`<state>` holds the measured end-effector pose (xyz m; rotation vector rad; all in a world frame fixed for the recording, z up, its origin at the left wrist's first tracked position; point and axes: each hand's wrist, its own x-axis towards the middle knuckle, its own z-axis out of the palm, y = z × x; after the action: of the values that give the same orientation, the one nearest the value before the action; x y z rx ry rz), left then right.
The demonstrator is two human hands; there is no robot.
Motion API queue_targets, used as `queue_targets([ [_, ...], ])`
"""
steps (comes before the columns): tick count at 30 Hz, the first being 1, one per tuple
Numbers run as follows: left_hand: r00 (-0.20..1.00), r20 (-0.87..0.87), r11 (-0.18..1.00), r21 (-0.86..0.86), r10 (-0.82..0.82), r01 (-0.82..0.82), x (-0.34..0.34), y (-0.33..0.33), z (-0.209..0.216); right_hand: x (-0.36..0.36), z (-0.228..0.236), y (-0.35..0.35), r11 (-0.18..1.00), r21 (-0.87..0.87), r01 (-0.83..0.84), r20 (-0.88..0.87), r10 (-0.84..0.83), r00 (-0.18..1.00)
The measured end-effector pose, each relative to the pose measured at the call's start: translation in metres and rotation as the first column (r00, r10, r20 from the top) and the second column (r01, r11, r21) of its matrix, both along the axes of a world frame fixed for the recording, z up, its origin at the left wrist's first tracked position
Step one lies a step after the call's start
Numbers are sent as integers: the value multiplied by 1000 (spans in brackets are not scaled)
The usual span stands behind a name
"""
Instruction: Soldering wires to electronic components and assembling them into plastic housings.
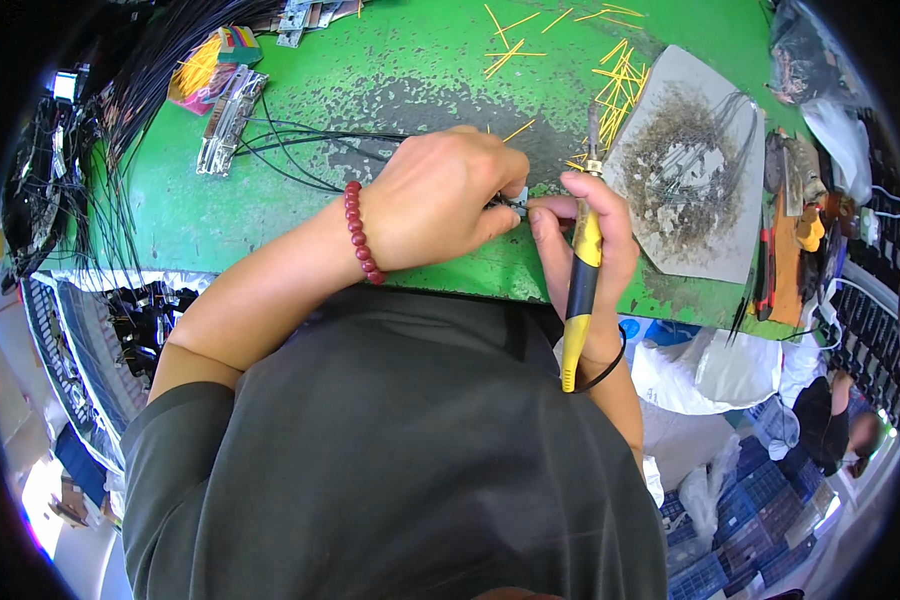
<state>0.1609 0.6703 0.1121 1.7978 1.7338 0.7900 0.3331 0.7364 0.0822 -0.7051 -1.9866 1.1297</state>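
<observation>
One worn green tabletop (370, 60) is stretching beneath the work, its paint flaking into dark patches. A grey slab (660, 165) with a blackened, stained middle is lying on its right part. Near the front edge, the person's two hands are working close together: the left hand (445, 195) is curling over and pinching with thumb and fingers, while the right hand (618, 235) is gripping a yellow-and-black soldering iron (581, 300), whose tip is pointing away from the body. Several thin black wires (320, 135) are trailing leftward across the tabletop from behind the left hand. Dark red beads (354, 215) are circling the left wrist. Many thin yellow sticks (620, 85) are lying scattered farther back, mostly beside the slab. Smallest, a pale part (520, 197) is sitting in the left hand's pinch, partly hidden, the right thumb resting just beside it.
</observation>
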Motion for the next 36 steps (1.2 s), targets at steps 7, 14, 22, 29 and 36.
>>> queue_targets([
  [7, 998, 27, 998, 45, 48, -49, 2, -4, -8, 4, -7, -4, 997, 22, 68, -31, -67, 997],
  [14, 999, 28, 993, 109, 43, -46, 3, -6, -14, -1, 2, -4, 1000, -2, -2, -20, 2, 1000],
  [22, 997, 51, 993, 94, 64, -68, 4, -6, -13, 7, -2, -2, 999, 6, 33, -17, -32, 999],
  [29, 999, 18, 994, 101, 47, -48, 3, -8, -16, -2, 1, 2, 980, 197, -40, 13, 38, 999],
  [36, 998, 23, 996, 74, 51, -53, 3, -8, -16, -1, 1, -2, 996, -91, -25, 27, 28, 999],
])
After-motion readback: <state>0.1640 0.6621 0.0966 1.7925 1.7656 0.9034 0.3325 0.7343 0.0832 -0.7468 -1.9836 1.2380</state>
